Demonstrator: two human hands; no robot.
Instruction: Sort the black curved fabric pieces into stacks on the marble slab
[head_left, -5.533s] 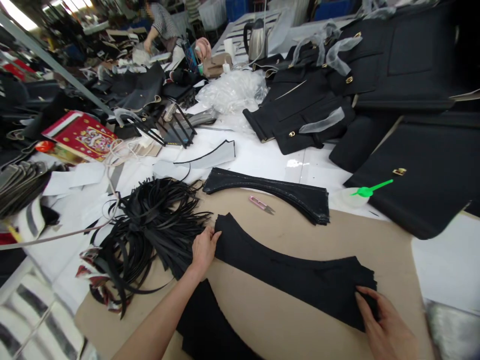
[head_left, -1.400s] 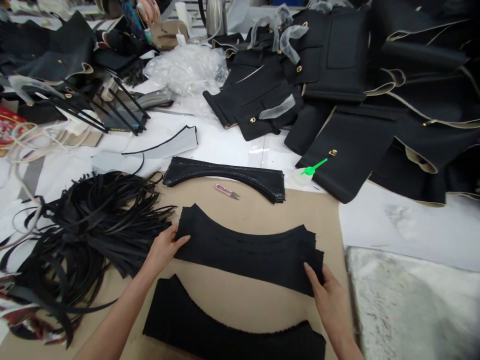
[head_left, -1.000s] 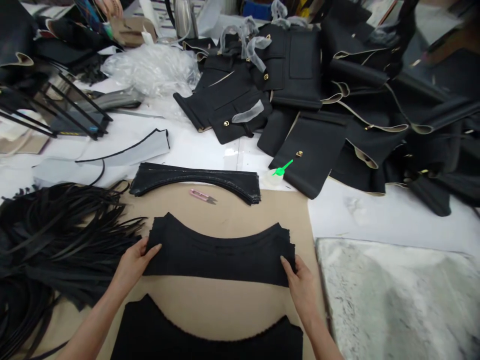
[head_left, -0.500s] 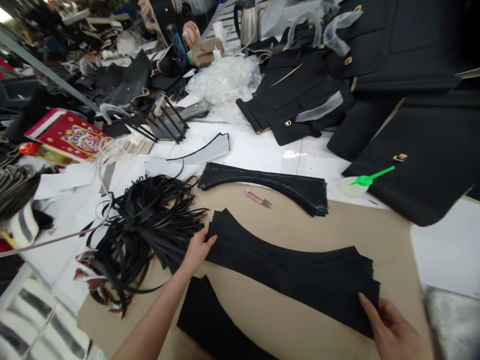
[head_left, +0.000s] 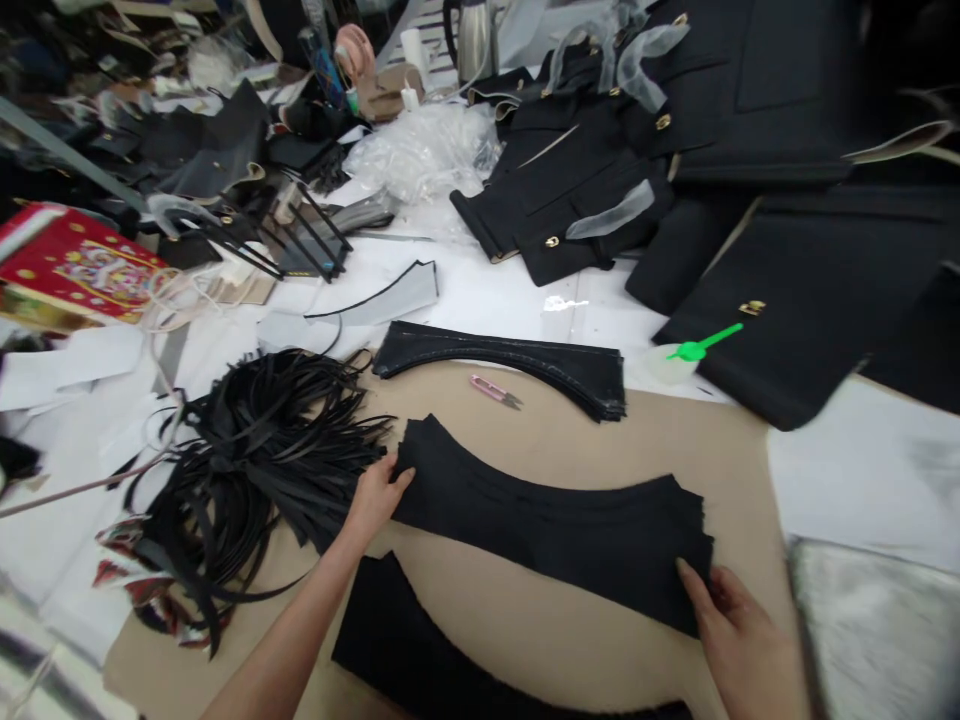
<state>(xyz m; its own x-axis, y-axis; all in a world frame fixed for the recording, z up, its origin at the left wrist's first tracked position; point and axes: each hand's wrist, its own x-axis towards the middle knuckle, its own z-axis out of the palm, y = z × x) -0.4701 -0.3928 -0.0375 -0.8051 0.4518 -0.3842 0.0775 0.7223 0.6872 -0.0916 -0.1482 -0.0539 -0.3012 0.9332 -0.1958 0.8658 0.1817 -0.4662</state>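
Note:
A stack of curved black fabric pieces (head_left: 555, 525) lies on the brown cardboard sheet (head_left: 600, 440). My left hand (head_left: 375, 495) grips the stack's left end, fingers on top. At the stack's lower right corner my right hand (head_left: 739, 645) pinches the edge. A second stack of black curved pieces (head_left: 405, 650) lies nearer to me, partly under my left forearm. Another curved black stack (head_left: 510, 360) sits at the cardboard's far edge, with small pink snips (head_left: 493, 391) just in front of it.
A heap of black strips (head_left: 247, 470) lies left of my left hand. Black bag panels with gold clasps (head_left: 750, 200) cover the back right. A small glue pot with a green applicator (head_left: 686, 355), crumpled clear plastic (head_left: 420, 155), a red box (head_left: 71, 265) and a grey board (head_left: 877, 640) surround the cardboard.
The view has swung right, then back left. Both hands have kept their hold on the ends of the fabric stack, which has stayed in about the same place on the cardboard.

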